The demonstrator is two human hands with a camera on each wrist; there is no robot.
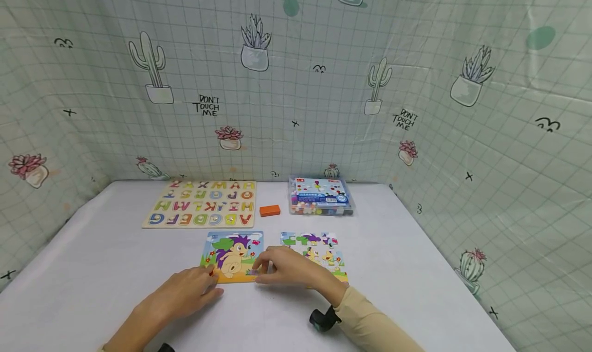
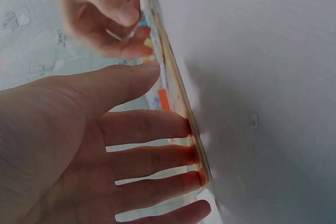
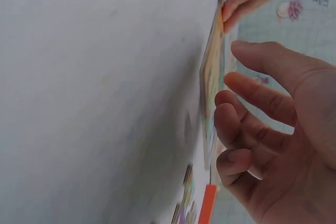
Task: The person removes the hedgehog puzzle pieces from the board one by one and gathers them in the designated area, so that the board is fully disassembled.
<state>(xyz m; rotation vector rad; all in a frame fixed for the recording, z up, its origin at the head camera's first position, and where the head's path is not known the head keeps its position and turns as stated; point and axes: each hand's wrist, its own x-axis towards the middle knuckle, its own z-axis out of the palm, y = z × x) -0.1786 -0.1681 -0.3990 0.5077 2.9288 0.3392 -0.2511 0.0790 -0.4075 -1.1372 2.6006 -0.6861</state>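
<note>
A hedgehog picture puzzle (image 1: pixel 235 244) lies flat in front of me in the head view. My left hand (image 1: pixel 182 293) rests at its lower left corner; in the left wrist view its fingers (image 2: pixel 149 160) are straight and spread, with several tips on the board's edge. Over the lower right corner is my right hand (image 1: pixel 289 267). Its fingers are loosely bent in the right wrist view, with nothing between them and the thumb. Beyond that hand lie separated jigsaw pieces (image 1: pixel 329 240) with a similar picture, partly covered by the hand and wrist.
An alphabet board (image 1: pixel 199 225) with coloured letters lies at the back left. Beside it is an orange block (image 1: pixel 270 210). A clear plastic case (image 1: pixel 320 198) with a blue label and small coloured parts stands at the back right. Patterned cloth (image 1: pixel 277 110) hangs behind the white table.
</note>
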